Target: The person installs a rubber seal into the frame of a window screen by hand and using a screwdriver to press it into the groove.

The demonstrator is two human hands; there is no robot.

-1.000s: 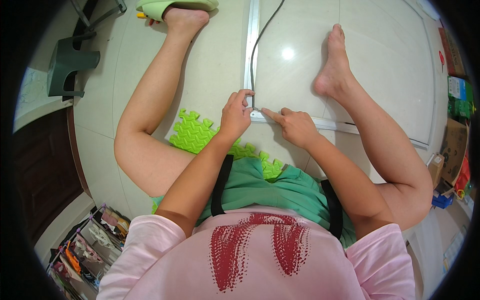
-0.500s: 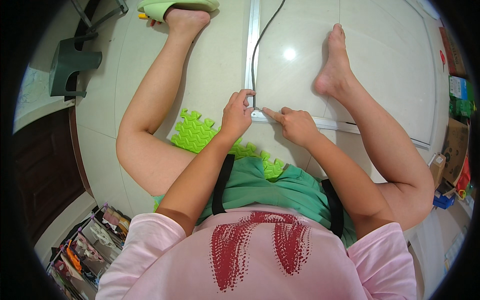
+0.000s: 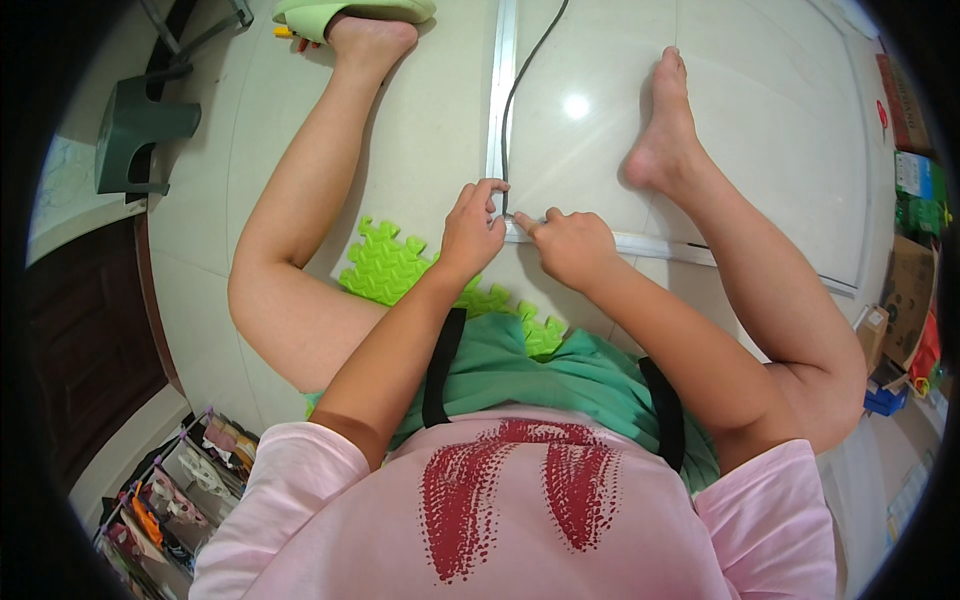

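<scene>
A thin white and silver frame (image 3: 640, 244) lies on the floor between my legs, with a sheet inside it that looks clear or very fine. A black cord (image 3: 511, 95) runs down along the frame's left bar to its near corner. My left hand (image 3: 472, 232) is curled at that corner, index fingertip against the cord and thumb lower down by the cord's end. On the other side, my right hand (image 3: 578, 248) reaches its outstretched index finger to the same corner, other fingers bent. The fingertips partly hide the cord's end.
A bright green foam mat (image 3: 385, 265) lies near my left thigh. A light green slipper (image 3: 360, 10) is by my left foot. A dark green stool (image 3: 140, 135) stands far left, a laundry rack (image 3: 185, 475) near left. Cardboard boxes (image 3: 908, 300) line the right side.
My right hand has shifted left, closer to the corner and my left hand, its index fingertip now nearer the cord's end. The left hand stays in place.
</scene>
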